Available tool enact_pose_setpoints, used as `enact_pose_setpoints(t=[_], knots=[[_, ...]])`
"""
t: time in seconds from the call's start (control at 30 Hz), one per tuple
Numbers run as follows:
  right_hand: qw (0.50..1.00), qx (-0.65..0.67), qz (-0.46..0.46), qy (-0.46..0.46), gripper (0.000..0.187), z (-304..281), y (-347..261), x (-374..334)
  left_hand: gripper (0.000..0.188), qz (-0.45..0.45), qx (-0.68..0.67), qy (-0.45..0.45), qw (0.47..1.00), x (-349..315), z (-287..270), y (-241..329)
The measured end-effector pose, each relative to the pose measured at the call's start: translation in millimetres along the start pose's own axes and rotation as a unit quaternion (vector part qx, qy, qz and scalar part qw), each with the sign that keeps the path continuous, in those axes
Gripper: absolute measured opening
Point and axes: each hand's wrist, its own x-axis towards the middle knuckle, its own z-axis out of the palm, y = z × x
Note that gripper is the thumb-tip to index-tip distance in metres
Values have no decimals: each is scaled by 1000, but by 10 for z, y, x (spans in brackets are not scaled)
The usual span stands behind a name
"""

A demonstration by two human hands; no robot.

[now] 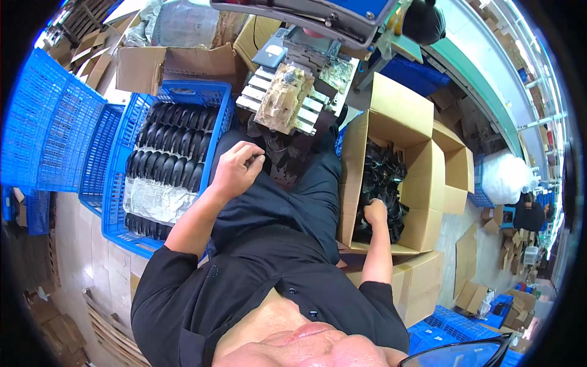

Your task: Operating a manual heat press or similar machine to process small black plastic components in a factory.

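Note:
My left hand [237, 169] is above my left thigh with its fingers curled together. Something small and dark shows at the fingertips, too little to name. My right hand [375, 213] reaches into an open cardboard box [422, 211] on my right, its fingers closed among a heap of black plastic parts [384, 174]. What it grips there is hidden. In front of my knees stands a machine bed with a slotted metal table [249, 98], and on it sits a worn tan block-shaped fixture [282, 98].
To my left, a blue plastic crate [110, 211] holds rows of curved black parts [165, 168] with a whitish sheet [156, 199] over some. Another blue crate [52, 122] stands beyond it. The machine's upper body [318, 18] overhangs the fixture. More cardboard boxes [455, 165] are at the right.

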Motion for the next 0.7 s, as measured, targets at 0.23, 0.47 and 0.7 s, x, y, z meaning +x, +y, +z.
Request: enact_pose_setpoints(t=[0.23, 0.47, 0.7], knots=[[924, 325, -185, 72, 25, -1188, -1431, -491, 13, -16, 34, 7, 999, -244, 247, -499], [755, 569, -302, -125, 19, -1500, -3081, -641, 7, 80, 92, 15, 992, -403, 316, -593], [729, 626, -272, -44, 43, -1311, -3725, -438, 9, 100, 112, 2, 989, -401, 315, -591]])
